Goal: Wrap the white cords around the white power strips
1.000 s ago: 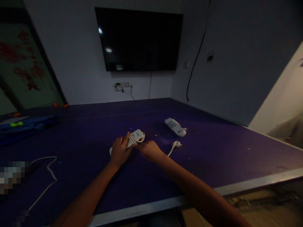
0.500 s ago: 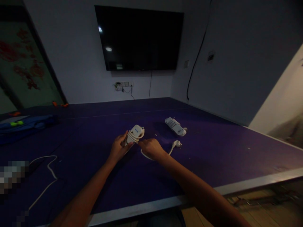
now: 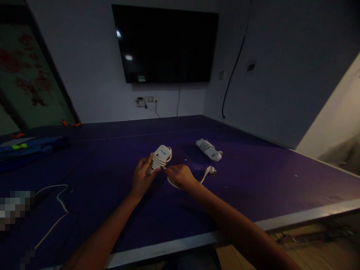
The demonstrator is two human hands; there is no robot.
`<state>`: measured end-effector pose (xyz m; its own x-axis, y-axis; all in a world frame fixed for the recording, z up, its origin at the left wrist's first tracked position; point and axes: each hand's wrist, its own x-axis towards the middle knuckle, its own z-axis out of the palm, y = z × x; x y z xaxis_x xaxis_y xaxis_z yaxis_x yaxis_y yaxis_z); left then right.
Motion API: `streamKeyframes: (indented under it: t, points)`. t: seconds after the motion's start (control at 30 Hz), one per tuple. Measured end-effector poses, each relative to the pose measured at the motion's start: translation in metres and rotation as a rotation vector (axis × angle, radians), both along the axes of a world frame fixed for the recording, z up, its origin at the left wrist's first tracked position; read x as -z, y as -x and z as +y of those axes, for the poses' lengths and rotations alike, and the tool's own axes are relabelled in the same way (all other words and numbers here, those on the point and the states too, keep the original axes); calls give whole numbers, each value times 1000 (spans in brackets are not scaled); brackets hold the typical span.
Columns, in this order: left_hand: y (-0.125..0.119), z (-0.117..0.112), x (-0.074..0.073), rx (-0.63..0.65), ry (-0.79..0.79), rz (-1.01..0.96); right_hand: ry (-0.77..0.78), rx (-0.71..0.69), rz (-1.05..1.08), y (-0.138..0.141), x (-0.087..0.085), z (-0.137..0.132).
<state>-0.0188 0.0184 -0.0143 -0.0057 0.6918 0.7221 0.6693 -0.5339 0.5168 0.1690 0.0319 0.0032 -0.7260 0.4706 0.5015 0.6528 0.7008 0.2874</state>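
Observation:
A white power strip (image 3: 163, 152) is gripped by my left hand (image 3: 142, 176) near its lower end, tilted with its top face towards me. Several turns of white cord (image 3: 159, 160) are wound around its middle. My right hand (image 3: 181, 176) is closed on the cord just right of the strip. From under that hand the cord loops over the table and ends in a white plug (image 3: 210, 170) with its pins pointing right. Farther back lies a second white power strip (image 3: 208, 150), its cord wrapped round it.
The purple tabletop (image 3: 253, 187) has a pale front edge (image 3: 168, 245). At left lie blue cloth (image 3: 39, 146) and a thin white cable (image 3: 60, 198) running to a blurred-out patch. A television (image 3: 168, 45) hangs on the wall above sockets (image 3: 147, 100).
The power strip in my left hand has tipped slightly more upright. My right hand stays beside it, still closed on the cord, with hardly any shift.

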Motion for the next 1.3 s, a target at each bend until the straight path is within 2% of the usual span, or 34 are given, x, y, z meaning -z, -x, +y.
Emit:
streamKeyframes:
  t: [0.23,0.4,0.53,0.77,1.0,1.13,1.3]
  points:
    - [4,0,-4,-65,-80,313,4,7,-24,2,1,-2]
    - [5,-6,-11,-80,-77,485,14,-20,-29,2,2,-2]
    - [2,-10,-13,-159,-73,618,-5,-54,-18,2,7,0]
    - [-4,-9,-10,-271,-63,720,-109,-130,13,2,16,6]
    - [-10,-9,-7,-335,-73,739,-107,-160,26,-1,17,7]
    - [-12,-8,-7,-353,-77,756,-32,-143,49,-1,14,6]
    - [-5,-2,-8,-365,-98,726,242,-20,194,1,2,-2]
